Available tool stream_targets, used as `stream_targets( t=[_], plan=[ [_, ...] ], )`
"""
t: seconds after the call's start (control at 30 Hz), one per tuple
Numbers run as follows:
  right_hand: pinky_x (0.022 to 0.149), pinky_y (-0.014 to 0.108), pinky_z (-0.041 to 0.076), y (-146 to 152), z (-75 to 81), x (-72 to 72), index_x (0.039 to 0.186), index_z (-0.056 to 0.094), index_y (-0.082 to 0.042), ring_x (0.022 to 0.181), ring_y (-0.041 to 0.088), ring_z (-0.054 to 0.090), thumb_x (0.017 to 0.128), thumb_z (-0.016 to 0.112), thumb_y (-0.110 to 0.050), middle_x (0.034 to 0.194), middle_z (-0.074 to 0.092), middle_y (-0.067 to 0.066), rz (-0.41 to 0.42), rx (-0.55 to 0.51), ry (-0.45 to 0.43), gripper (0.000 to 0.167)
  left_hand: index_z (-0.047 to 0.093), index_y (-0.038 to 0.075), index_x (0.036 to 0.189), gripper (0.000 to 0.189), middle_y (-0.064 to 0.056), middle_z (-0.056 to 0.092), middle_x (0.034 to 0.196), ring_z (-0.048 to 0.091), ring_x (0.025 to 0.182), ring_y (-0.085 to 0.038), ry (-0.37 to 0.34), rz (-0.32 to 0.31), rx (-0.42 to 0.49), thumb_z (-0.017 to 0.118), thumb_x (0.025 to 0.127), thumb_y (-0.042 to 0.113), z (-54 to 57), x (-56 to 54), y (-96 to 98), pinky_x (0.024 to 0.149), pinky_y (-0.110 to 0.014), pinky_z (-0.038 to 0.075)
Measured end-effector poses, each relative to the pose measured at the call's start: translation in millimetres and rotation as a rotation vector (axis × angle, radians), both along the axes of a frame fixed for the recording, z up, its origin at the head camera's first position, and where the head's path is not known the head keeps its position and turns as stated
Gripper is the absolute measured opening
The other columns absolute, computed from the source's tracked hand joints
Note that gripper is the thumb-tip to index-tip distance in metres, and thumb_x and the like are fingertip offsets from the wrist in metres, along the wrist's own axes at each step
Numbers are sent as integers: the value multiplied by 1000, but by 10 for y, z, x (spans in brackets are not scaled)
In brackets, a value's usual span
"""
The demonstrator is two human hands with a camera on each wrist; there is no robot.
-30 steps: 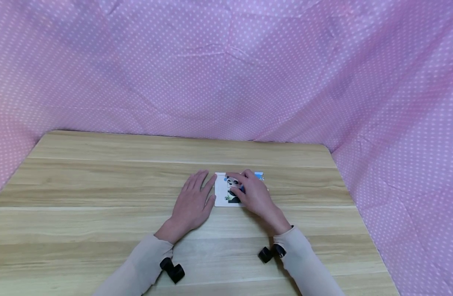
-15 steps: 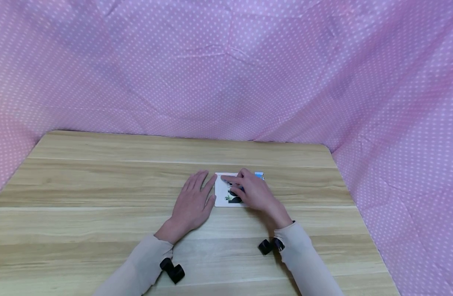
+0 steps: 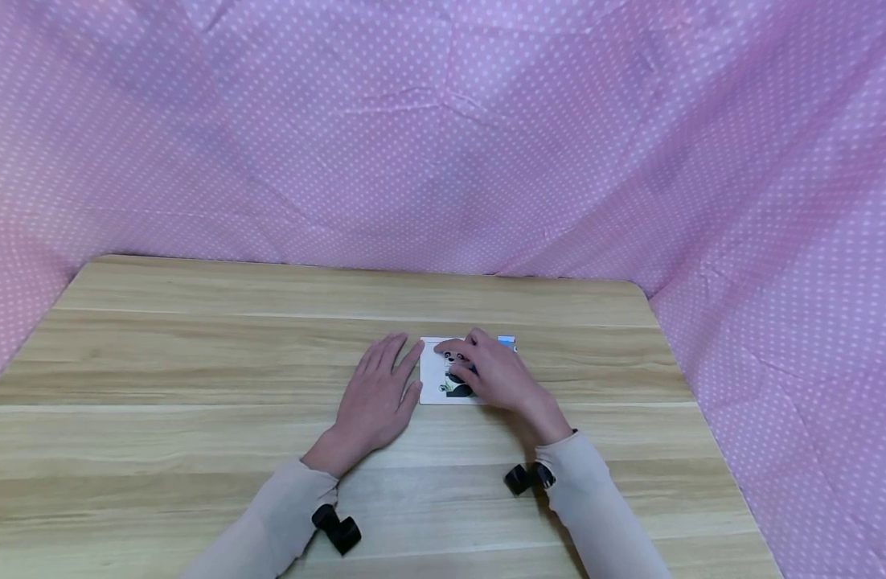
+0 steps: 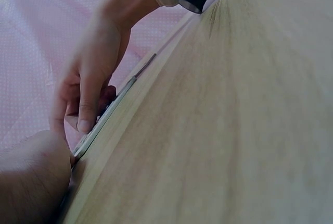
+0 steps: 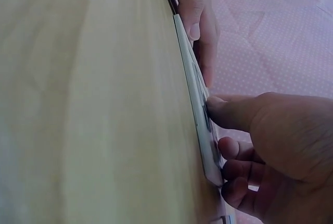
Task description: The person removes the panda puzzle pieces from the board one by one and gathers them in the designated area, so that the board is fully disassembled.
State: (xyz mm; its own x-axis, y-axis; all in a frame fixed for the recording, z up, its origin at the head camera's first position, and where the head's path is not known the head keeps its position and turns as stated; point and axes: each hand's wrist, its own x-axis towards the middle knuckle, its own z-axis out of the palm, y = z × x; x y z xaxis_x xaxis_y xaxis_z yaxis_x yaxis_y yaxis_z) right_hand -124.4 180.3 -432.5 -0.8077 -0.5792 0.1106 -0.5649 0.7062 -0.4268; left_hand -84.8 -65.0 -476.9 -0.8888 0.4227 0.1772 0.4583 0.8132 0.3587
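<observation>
A flat white board bearing a panda picture lies on the table, partly covered by my right hand. That hand's index finger reaches over the panda's head and its thumb touches the picture lower down. In the right wrist view, the thumb rests on the board while the other fingers curl by its near right end. My left hand lies flat on the table, fingers spread, its index fingertip and thumb tip at the board's left edge. Past the right hand shows a small blue-and-white piece, mostly hidden.
The wooden table extends on all sides of the board. A pink dotted cloth hangs behind and beside it. Black cameras are strapped to both wrists, the left one close above the tabletop.
My right index finger has moved a little left over the panda's head, straightening and then bending slightly. The right wrist has shifted slightly forward. The left hand and the board stay in place.
</observation>
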Motion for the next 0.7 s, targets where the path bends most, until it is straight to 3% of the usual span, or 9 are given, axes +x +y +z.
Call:
stream_targets(
  t=[0.07, 0.3, 0.37, 0.43, 0.7],
  plan=[
    [62, 30, 46, 7, -26, -26, 145, 71, -20, 75, 16, 50, 110, 71, -18, 97, 57, 4, 8, -10, -3, 35, 39, 8, 173, 64, -23, 36, 176, 26, 167, -39, -5, 1, 2, 45, 115, 35, -5, -2, -1, 139, -52, 17],
    [60, 29, 43, 131, -511, -235, 144, 65, -34, 74, 11, 48, 111, 71, -31, 98, 55, -3, -12, -38, 38, 34, 39, 7, 172, 63, -24, 36, 175, 27, 166, -41, -12, -7, 5, 45, 115, 34, 18, 3, 1, 139, -54, 17],
    [60, 28, 44, 145, -544, -247, 144, 64, -36, 75, 10, 49, 110, 73, -32, 98, 54, -5, -22, -38, 34, 35, 41, 6, 171, 63, -25, 37, 174, 28, 166, -41, -8, -7, 4, 46, 115, 34, 28, 5, 5, 138, -55, 19],
    [60, 28, 45, 152, -546, -245, 144, 64, -37, 75, 11, 50, 110, 73, -33, 98, 55, -5, -25, -58, 29, 36, 40, 7, 172, 63, -24, 36, 175, 27, 166, -41, -14, -4, -2, 46, 115, 34, 33, 4, 6, 139, -54, 18],
    [62, 33, 46, 93, -299, -95, 144, 69, -27, 77, 16, 55, 108, 75, -25, 112, 55, 7, -64, -179, -22, 36, 40, 7, 172, 63, -25, 36, 175, 27, 166, -42, -13, -8, -2, 46, 115, 34, 22, 0, 4, 139, -54, 17]
  ],
)
